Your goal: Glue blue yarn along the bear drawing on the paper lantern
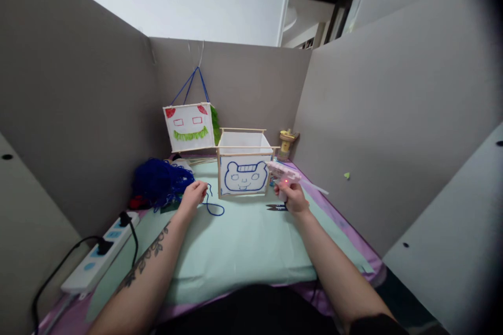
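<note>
In my right hand (pixel 294 199) is a pink glue gun (pixel 283 174) with a lit red light; its nozzle points left, close to the front right edge of a box lantern (pixel 245 175). That lantern has white panels, thin wooden sticks along its edges and a bear face drawn in blue. My left hand (pixel 194 194) is closed, with a piece of blue yarn (pixel 215 209) trailing from its fingers and looping on the table. A pair of dark-bladed scissors (pixel 277 208) lies under my right hand, its handles hidden.
At the left lies a tangled heap of blue yarn (pixel 159 183), with a power strip (pixel 100 254) and plugged cords nearer me. A finished-looking lantern (pixel 190 128) hangs at the back. Yellow tape rolls (pixel 285 144) stand in the right corner. Grey partitions (pixel 243 78) enclose the table.
</note>
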`<state>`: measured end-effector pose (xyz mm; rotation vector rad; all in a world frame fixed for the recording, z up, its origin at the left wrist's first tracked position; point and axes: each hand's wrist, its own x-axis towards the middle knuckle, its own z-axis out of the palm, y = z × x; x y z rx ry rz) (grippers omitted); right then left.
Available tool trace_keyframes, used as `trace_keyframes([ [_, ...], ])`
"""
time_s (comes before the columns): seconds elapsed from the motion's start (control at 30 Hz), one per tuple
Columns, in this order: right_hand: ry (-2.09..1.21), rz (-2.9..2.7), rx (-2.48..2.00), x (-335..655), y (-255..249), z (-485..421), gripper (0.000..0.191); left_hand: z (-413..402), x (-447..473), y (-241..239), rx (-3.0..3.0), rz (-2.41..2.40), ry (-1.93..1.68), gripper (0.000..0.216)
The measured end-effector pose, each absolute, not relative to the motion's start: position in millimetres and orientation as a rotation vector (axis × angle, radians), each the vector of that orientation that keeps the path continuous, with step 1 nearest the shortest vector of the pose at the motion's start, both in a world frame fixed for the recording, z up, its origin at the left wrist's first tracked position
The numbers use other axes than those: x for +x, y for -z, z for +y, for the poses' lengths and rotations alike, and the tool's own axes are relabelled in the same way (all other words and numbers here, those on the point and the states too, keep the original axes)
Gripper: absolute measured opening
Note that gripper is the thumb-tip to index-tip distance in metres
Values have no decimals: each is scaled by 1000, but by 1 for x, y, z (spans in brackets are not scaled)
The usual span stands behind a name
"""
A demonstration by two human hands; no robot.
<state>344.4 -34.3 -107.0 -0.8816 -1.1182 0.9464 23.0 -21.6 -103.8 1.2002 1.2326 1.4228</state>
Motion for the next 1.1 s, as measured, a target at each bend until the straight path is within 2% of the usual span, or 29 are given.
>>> trace_keyframes([
  [0.1,-1145,-1125,-659,315,74,-52,38,-21,23,103,1206,1234,-1431,19],
  [0.2,-1319,-1091,-425,284,38,-68,32,-22,24,101,1195,1220,-1439,18],
  [0.3,-1339,-984,-258,263,20,-69,31,-25,25,98,1183,1213,-1433,17],
  [0.4,-1213,-958,-323,256,33,-57,35,-26,25,98,1204,1233,-1427,18],
  [0.57,-878,-1254,-864,268,90,-29,31,-23,22,104,1294,1274,-1406,22],
  [0.7,-771,-1479,-1108,284,120,-22,36,-20,21,109,1302,1298,-1396,21],
  [1.1,-648,-1623,-1203,293,124,-18,32,-20,23,108,1284,1316,-1387,18],
])
